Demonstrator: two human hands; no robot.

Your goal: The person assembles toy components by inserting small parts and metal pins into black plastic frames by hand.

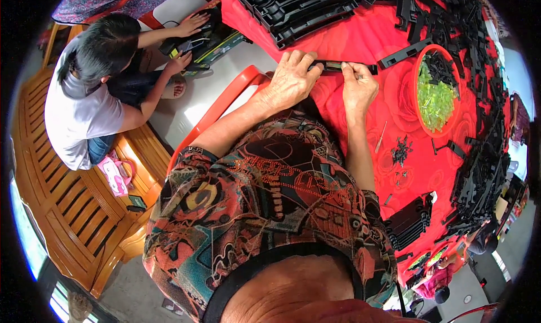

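Note:
Both my hands are over the red tablecloth point(394, 100), at its near edge, with a slim black plastic part point(332, 66) stretched between them. My left hand point(293, 78) grips its left end, thumb and fingers closed. Near the other end, my right hand point(359, 89) pinches the part from above, and a stub of it sticks out past the fingers. The fingertips cover some of it. Just right of this part lies a similar black strip point(406, 53). Beyond my right hand stands an orange-red bowl point(417, 97) of translucent green pieces point(435, 106) and black pieces.
Black slotted frames point(293, 13) are stacked at the far edge. Black parts point(479, 176) heap along the right. A thin screwdriver point(381, 137) and small black bits point(401, 150) lie nearer. A co-worker point(93, 92) sits left on a wooden bench point(67, 210), beyond a red chair point(217, 106).

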